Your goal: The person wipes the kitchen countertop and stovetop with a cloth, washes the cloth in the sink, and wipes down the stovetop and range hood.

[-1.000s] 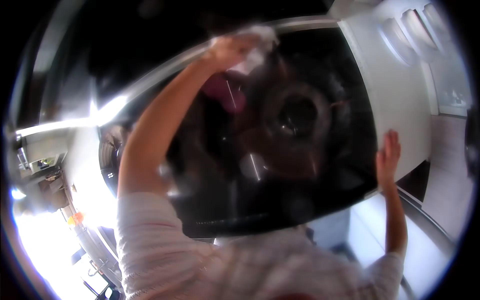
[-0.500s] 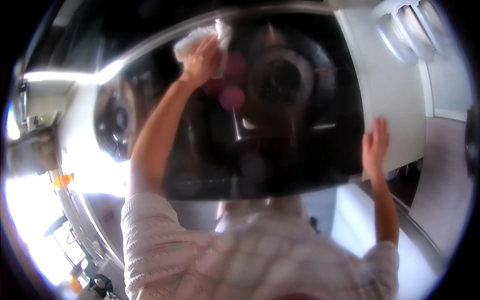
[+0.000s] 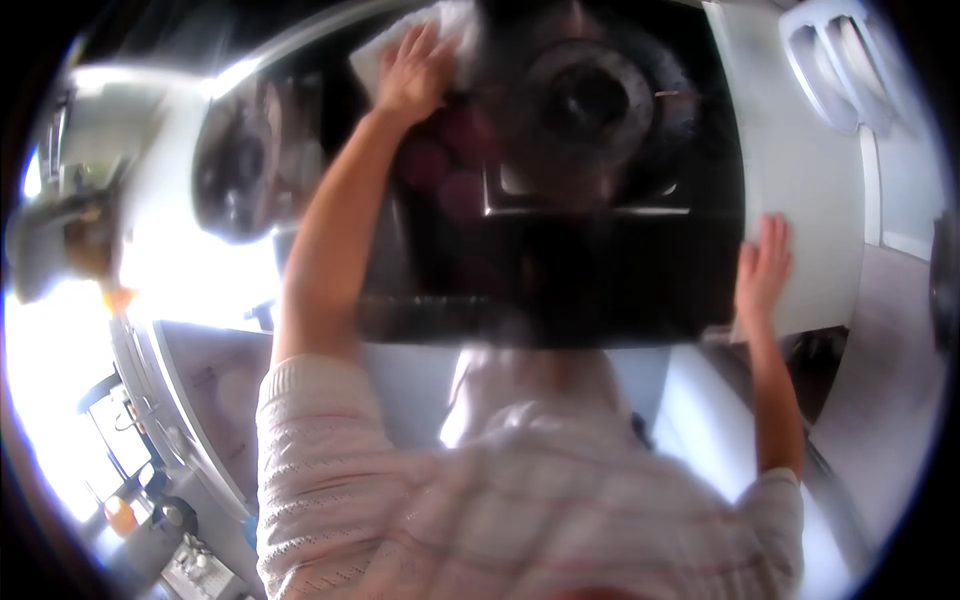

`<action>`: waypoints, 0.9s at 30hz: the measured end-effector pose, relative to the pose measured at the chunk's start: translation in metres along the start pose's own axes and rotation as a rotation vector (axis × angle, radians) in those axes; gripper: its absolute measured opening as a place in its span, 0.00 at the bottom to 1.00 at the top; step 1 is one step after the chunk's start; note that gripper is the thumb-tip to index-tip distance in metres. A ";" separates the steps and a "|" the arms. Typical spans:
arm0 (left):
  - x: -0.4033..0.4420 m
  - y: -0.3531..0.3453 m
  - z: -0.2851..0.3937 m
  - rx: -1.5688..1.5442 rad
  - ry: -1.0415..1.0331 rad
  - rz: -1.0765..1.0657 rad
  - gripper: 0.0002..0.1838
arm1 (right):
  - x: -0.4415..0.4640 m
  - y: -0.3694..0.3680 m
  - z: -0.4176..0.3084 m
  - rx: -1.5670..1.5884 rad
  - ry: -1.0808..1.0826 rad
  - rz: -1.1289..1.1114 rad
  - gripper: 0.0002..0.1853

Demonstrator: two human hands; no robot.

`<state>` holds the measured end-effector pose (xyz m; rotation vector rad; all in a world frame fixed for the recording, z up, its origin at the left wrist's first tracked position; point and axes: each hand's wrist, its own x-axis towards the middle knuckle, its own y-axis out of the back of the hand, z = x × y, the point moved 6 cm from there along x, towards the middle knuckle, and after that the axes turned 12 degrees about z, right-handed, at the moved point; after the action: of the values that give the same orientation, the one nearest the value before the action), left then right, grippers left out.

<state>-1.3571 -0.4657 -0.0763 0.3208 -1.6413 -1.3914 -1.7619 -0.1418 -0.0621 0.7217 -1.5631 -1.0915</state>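
Observation:
My left hand (image 3: 415, 78) presses a white cloth (image 3: 459, 24) onto the far part of a black stovetop (image 3: 590, 270). Its fingers lie over the cloth, slightly spread; whether the cloth is fabric or paper is too blurred to tell. To the right of that hand sits a round burner (image 3: 588, 98), and another burner (image 3: 237, 170) lies to its left. At the right, my right hand (image 3: 764, 270) holds nothing, fingers stretched forward, at the near part of the white counter (image 3: 805, 190) beside the stovetop's edge.
A white slotted rack (image 3: 838, 65) stands at the counter's far right. Bright glare covers the counter on the left. Lower left, a shelf area holds blurred small items, including an orange round thing (image 3: 120, 515).
My left hand has moved the cloth farther away along the stovetop, and its fingers have spread. My right hand stays at the counter. The view has shifted slightly.

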 end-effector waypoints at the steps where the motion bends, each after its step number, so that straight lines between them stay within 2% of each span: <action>1: -0.004 0.000 0.003 0.088 0.013 -0.014 0.42 | 0.000 0.000 0.002 0.016 0.001 -0.002 0.25; 2: -0.008 0.004 0.009 0.117 0.072 -0.079 0.41 | -0.001 -0.001 0.005 0.037 0.002 -0.001 0.25; 3: -0.018 0.011 0.018 0.234 0.099 -0.062 0.33 | 0.000 -0.002 0.007 0.062 0.004 0.002 0.25; 5: -0.054 0.029 0.036 0.199 0.146 0.024 0.29 | -0.001 -0.005 0.014 0.068 0.012 0.006 0.26; 7: -0.094 0.065 0.064 0.150 0.272 -0.071 0.27 | -0.002 -0.007 0.017 0.069 0.013 0.012 0.26; 9: -0.133 0.091 0.086 0.154 0.303 -0.116 0.28 | -0.002 -0.006 0.014 0.067 0.008 0.007 0.26; 11: -0.133 0.100 0.096 0.177 0.304 -0.173 0.29 | -0.003 -0.009 0.017 0.053 0.010 -0.002 0.26; 13: -0.127 0.091 0.077 0.134 0.257 -0.157 0.30 | -0.001 -0.006 0.015 0.009 0.001 -0.017 0.27; 17: -0.104 0.083 0.042 0.108 0.288 -0.073 0.29 | 0.000 -0.009 0.019 0.049 0.046 0.007 0.27; 19: -0.141 0.100 0.053 0.100 0.311 -0.102 0.28 | 0.006 -0.012 0.024 0.062 0.076 0.018 0.26; 21: -0.197 0.142 0.059 0.117 0.349 -0.235 0.27 | 0.001 -0.015 0.027 0.049 0.087 0.010 0.26; 23: -0.249 0.167 0.021 0.264 0.367 -0.210 0.26 | -0.001 -0.011 0.018 0.065 0.106 0.015 0.25; 25: -0.265 0.182 -0.028 0.305 0.535 -0.145 0.25 | 0.006 -0.007 0.018 0.087 0.124 0.026 0.25; 27: -0.268 0.188 -0.054 0.388 0.482 -0.068 0.23 | 0.007 -0.010 0.023 0.069 0.132 0.005 0.26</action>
<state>-1.1061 -0.2513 -0.0414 0.8719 -1.4861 -0.9352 -1.7865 -0.1449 -0.0688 0.8200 -1.4947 -0.9701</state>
